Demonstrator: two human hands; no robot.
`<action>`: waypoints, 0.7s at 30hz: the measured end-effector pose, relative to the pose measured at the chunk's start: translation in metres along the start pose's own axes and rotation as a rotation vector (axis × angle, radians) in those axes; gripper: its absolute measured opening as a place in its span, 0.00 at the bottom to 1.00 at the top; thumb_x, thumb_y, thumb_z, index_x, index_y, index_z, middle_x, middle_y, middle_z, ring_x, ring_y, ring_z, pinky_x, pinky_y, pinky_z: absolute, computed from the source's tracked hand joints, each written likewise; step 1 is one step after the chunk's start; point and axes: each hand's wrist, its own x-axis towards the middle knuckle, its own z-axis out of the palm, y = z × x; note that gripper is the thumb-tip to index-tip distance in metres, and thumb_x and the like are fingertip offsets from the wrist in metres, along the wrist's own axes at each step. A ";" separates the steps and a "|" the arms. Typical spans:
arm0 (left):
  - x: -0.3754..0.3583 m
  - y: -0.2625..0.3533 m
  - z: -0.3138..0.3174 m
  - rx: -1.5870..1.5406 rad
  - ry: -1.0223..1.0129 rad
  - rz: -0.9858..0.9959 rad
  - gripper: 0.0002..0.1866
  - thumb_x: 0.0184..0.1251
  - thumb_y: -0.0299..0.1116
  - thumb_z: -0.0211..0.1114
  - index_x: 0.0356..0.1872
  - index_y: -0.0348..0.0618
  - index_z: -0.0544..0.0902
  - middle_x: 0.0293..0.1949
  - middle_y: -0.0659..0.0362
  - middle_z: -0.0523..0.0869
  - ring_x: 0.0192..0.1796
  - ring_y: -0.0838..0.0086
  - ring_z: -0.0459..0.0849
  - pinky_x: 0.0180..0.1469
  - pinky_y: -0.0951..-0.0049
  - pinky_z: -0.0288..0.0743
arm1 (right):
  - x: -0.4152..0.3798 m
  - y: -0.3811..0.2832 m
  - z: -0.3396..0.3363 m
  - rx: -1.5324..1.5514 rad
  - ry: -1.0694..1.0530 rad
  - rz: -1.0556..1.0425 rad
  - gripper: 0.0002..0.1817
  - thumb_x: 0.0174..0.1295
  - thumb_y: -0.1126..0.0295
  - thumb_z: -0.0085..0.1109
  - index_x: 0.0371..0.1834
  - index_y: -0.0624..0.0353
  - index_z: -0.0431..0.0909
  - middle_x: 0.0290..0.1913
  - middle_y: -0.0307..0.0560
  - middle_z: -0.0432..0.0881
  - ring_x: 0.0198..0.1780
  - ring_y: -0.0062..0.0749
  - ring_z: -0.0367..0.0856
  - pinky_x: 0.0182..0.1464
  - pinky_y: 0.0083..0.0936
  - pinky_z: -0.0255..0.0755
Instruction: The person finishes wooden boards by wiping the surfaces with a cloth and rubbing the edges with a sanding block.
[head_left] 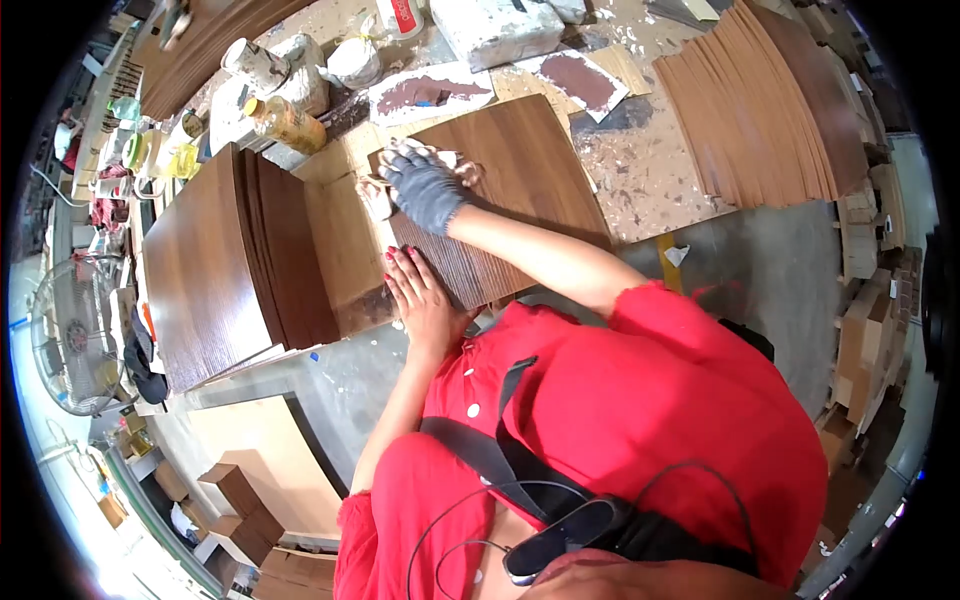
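Observation:
A dark brown wood-grain board (pixel 535 165) lies flat on the worktable in front of me. My right hand (pixel 425 185), in a grey fingerless glove, presses a crumpled pale rag (pixel 376 200) onto the board near its left edge. Bits of the rag stick out around the fingers. My left hand (pixel 420 300) is bare, with red nails, and rests on the board's near left edge with its fingers stretched out.
Stacks of brown boards stand at left (pixel 205 270) and right (pixel 750 110). Behind the board lie brown-smeared white sheets (pixel 430 92), a yellow-capped bottle (pixel 285 122), a stained cup (pixel 255 65) and a wrapped white block (pixel 500 30). A fan (pixel 78 335) stands far left.

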 end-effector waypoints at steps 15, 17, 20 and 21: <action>0.004 -0.013 0.002 -0.028 -0.095 0.110 0.79 0.38 0.78 0.71 0.78 0.22 0.44 0.79 0.28 0.45 0.83 0.40 0.44 0.81 0.46 0.41 | -0.044 0.211 -0.052 0.450 0.151 0.470 0.21 0.71 0.69 0.44 0.60 0.62 0.80 0.62 0.56 0.81 0.65 0.44 0.77 0.72 0.36 0.66; 0.004 -0.014 0.002 -0.028 -0.131 0.097 0.80 0.37 0.75 0.74 0.78 0.22 0.43 0.79 0.29 0.44 0.83 0.39 0.43 0.82 0.46 0.40 | -0.069 0.265 -0.060 0.415 0.220 0.567 0.19 0.69 0.73 0.47 0.58 0.63 0.81 0.60 0.56 0.82 0.63 0.45 0.79 0.71 0.36 0.68; 0.004 -0.016 0.005 -0.019 -0.141 0.109 0.79 0.37 0.71 0.78 0.78 0.22 0.42 0.79 0.29 0.43 0.82 0.38 0.43 0.82 0.47 0.42 | -0.074 0.257 -0.068 0.333 0.435 0.474 0.18 0.67 0.75 0.49 0.58 0.64 0.81 0.60 0.56 0.82 0.64 0.45 0.79 0.71 0.35 0.67; 0.004 -0.018 0.009 -0.022 -0.145 0.109 0.79 0.37 0.71 0.78 0.78 0.22 0.42 0.79 0.29 0.43 0.82 0.38 0.43 0.82 0.47 0.42 | -0.074 0.244 -0.074 0.285 0.418 0.426 0.19 0.67 0.76 0.49 0.59 0.65 0.80 0.61 0.56 0.82 0.64 0.44 0.78 0.72 0.35 0.66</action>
